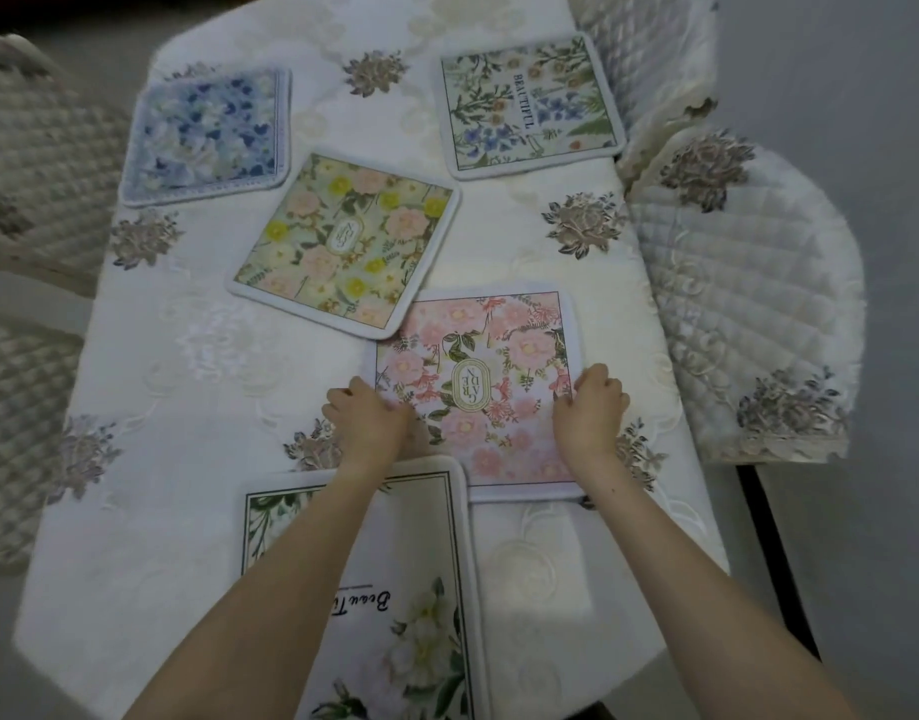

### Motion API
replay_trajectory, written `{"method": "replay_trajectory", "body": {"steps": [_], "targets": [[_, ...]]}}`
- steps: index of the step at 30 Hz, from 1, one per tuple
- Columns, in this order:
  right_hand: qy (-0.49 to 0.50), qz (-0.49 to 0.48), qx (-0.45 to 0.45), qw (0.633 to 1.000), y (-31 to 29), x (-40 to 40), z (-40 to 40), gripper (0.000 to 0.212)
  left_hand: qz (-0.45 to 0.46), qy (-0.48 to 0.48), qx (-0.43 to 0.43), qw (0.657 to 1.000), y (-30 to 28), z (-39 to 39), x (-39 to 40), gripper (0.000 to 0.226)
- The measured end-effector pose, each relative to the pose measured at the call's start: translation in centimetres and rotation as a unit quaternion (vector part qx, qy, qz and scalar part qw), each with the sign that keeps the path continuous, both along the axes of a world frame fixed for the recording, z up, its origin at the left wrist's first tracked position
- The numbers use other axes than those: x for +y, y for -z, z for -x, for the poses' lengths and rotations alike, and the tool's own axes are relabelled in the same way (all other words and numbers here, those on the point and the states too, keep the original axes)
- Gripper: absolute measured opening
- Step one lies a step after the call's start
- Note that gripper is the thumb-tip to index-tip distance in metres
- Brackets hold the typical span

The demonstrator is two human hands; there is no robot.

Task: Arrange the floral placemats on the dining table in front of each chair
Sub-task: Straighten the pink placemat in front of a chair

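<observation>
Several floral placemats lie on the dining table (187,459). A pink rose placemat (478,356) sits right of centre; my left hand (369,418) grips its left edge and my right hand (592,413) grips its right edge. A yellow and pink placemat (343,241) lies askew at the centre, its corner overlapping the pink one. A blue placemat (207,132) rests at the far left. A green "Beautiful" placemat (530,101) lies at the far right. A white-flower placemat (395,589) lies at the near edge under my left forearm.
The table wears a cream embroidered cloth. Quilted chair covers stand on the right (748,304), at the far right corner (649,54) and along the left (36,163). Grey floor (894,511) shows to the right.
</observation>
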State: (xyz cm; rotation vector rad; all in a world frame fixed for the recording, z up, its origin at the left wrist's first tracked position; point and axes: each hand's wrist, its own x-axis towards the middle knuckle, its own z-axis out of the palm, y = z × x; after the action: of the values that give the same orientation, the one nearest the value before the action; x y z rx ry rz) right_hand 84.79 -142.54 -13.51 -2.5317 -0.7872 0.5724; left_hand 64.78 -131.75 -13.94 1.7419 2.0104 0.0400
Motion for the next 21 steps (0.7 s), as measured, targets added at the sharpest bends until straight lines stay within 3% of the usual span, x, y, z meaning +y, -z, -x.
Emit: {"method": "replay_trajectory", "body": {"steps": [2,7,10,21], "targets": [[0.020,-0.052,0.034,0.998,-0.2,-0.1,-0.7,0.015,-0.016,0.025,-0.008,1.000,0.4,-0.3,-0.1,0.045],[0.027,-0.145,0.039,0.988,-0.7,0.2,-3.0,0.032,-0.032,0.029,-0.075,0.996,0.8,-2.1,-0.4,0.031],[0.036,-0.158,0.029,0.986,-1.0,0.9,-5.0,0.033,-0.037,0.043,-0.115,0.992,0.5,-3.7,-0.3,0.022],[0.047,-0.142,-0.002,0.989,0.6,3.4,-10.7,0.025,-0.046,0.085,-0.166,0.981,1.8,-8.0,2.2,0.027]]}}
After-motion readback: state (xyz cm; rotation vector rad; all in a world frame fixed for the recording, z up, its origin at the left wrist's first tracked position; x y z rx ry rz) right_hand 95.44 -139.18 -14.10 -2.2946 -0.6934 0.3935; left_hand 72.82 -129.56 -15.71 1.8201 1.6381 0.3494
